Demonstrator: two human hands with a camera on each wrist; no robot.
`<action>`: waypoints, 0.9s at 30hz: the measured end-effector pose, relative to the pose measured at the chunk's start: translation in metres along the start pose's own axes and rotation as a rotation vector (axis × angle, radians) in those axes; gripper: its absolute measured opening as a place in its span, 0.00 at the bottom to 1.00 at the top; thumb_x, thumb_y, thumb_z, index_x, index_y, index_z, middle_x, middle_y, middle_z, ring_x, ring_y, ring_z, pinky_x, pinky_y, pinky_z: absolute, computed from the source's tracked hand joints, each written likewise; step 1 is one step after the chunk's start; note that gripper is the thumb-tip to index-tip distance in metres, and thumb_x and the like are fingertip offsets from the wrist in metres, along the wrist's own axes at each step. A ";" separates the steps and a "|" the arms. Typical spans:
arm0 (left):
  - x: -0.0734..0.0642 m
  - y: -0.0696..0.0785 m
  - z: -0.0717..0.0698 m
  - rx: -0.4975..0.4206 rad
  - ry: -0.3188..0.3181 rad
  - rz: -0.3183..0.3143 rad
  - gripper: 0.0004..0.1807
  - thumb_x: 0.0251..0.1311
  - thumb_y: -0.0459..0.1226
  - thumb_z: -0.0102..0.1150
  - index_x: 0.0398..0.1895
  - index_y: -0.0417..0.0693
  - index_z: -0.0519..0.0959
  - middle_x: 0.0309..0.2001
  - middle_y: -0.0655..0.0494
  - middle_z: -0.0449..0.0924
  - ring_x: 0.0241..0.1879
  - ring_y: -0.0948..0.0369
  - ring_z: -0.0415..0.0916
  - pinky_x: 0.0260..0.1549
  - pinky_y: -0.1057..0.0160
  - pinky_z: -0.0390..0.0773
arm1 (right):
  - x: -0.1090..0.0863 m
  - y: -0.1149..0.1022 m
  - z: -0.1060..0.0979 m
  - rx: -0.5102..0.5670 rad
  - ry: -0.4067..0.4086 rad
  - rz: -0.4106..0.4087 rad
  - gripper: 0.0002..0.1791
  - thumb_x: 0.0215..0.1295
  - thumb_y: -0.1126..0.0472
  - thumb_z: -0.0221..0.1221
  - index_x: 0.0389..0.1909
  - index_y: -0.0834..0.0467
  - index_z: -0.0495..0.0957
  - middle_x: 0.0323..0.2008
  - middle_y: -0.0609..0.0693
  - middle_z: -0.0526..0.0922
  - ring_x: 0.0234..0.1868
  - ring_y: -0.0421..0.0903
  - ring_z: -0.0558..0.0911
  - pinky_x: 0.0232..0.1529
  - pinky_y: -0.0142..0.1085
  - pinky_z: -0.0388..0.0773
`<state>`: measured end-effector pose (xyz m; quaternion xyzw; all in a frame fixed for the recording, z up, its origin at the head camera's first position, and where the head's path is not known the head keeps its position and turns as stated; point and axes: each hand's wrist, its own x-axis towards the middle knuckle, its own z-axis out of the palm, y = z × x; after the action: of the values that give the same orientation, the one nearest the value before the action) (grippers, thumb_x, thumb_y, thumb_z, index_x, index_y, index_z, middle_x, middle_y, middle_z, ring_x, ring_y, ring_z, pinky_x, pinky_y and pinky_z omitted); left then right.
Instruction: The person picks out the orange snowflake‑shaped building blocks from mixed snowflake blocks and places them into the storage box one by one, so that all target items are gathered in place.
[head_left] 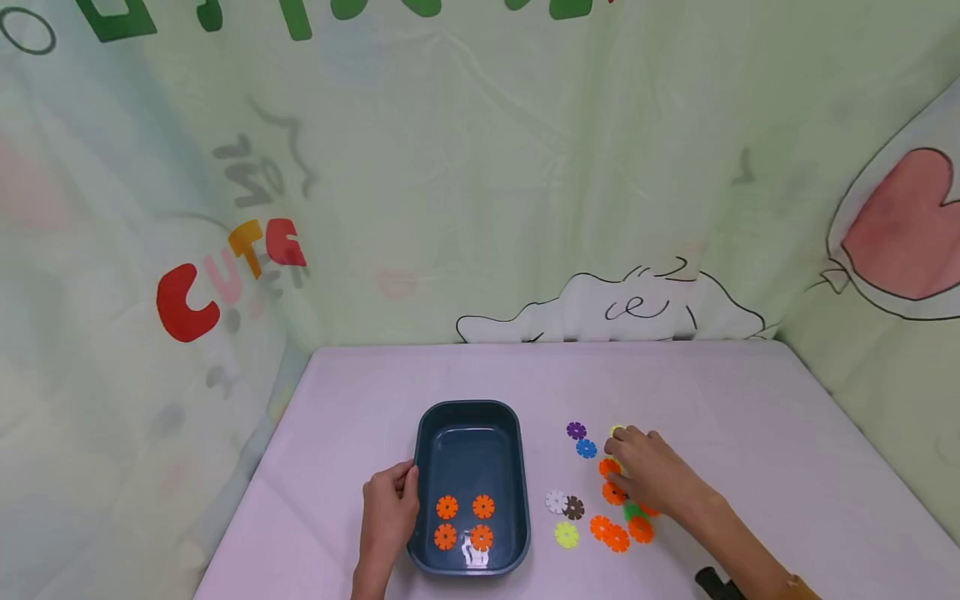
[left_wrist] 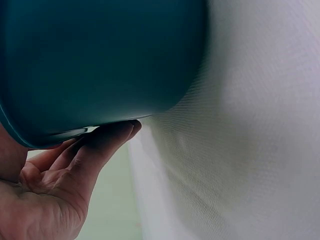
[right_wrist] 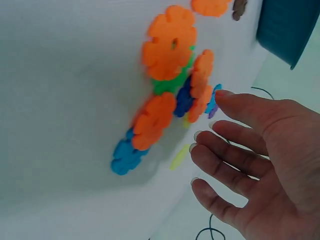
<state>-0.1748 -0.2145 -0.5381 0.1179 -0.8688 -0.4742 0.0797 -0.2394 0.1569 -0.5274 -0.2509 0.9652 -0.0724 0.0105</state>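
Observation:
My left hand (head_left: 388, 510) grips the left rim of a dark blue rectangular tray (head_left: 471, 458); in the left wrist view its fingers (left_wrist: 102, 145) lie along the outer wall. Several orange flower-shaped plastic discs (head_left: 483, 506) lie in two rows at the tray's near end. My right hand (head_left: 658, 472) hovers over a loose group of similar discs right of the tray. In the right wrist view its fingers are spread and loosely bent, with nothing between them. Orange discs (right_wrist: 170, 42), a green disc (right_wrist: 172, 84) and a blue disc (right_wrist: 127, 155) overlap there; the hand partly hides the group in the head view.
Between tray and group lie a purple disc (head_left: 576, 430), a blue disc (head_left: 587, 448), a white disc (head_left: 556, 501), a brown disc (head_left: 573, 507) and a yellow-green disc (head_left: 566, 535). A black object (head_left: 717, 583) shows at the near edge. Printed cloth (head_left: 480, 208) hangs behind the white table (head_left: 375, 383).

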 end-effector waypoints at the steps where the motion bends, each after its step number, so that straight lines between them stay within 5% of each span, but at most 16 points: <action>1: 0.000 0.000 0.000 -0.001 0.002 0.007 0.15 0.78 0.29 0.59 0.59 0.25 0.83 0.41 0.40 0.91 0.33 0.57 0.87 0.34 0.63 0.89 | 0.000 0.002 0.002 -0.005 -0.005 0.005 0.18 0.57 0.58 0.81 0.43 0.62 0.87 0.39 0.53 0.84 0.43 0.52 0.82 0.50 0.59 0.86; 17: -0.004 0.000 0.001 -0.013 0.007 0.049 0.16 0.77 0.29 0.59 0.60 0.25 0.83 0.44 0.37 0.91 0.35 0.55 0.88 0.37 0.61 0.90 | 0.007 0.006 0.013 0.015 -0.045 0.015 0.14 0.58 0.59 0.81 0.31 0.61 0.85 0.25 0.45 0.76 0.29 0.43 0.72 0.39 0.45 0.82; 27: -0.005 0.000 0.001 -0.016 0.014 0.044 0.16 0.77 0.29 0.59 0.60 0.25 0.83 0.42 0.39 0.91 0.31 0.57 0.86 0.34 0.64 0.89 | 0.014 0.008 0.009 0.058 -0.097 0.047 0.16 0.60 0.59 0.79 0.36 0.63 0.82 0.26 0.47 0.72 0.28 0.42 0.71 0.30 0.32 0.80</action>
<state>-0.1705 -0.2125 -0.5384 0.1015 -0.8667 -0.4787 0.0973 -0.2552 0.1553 -0.5371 -0.2311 0.9667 -0.0877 0.0661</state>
